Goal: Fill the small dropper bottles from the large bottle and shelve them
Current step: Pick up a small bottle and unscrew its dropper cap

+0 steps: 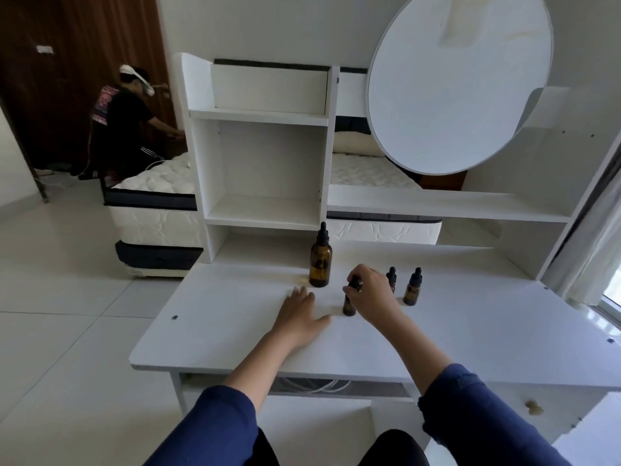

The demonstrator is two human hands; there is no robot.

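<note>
A large amber bottle with a black dropper cap stands upright on the white desk. Three small amber dropper bottles stand to its right. My right hand grips the black cap of the nearest small bottle, which rests on the desk. A second small bottle shows partly behind that hand, and a third stands free further right. My left hand lies flat on the desk, fingers spread, just left of the gripped bottle.
White shelving with open compartments rises behind the desk, and a long shelf runs to the right under a round mirror. A mattress lies behind. Another person sits at the far left. A curtain hangs at the right.
</note>
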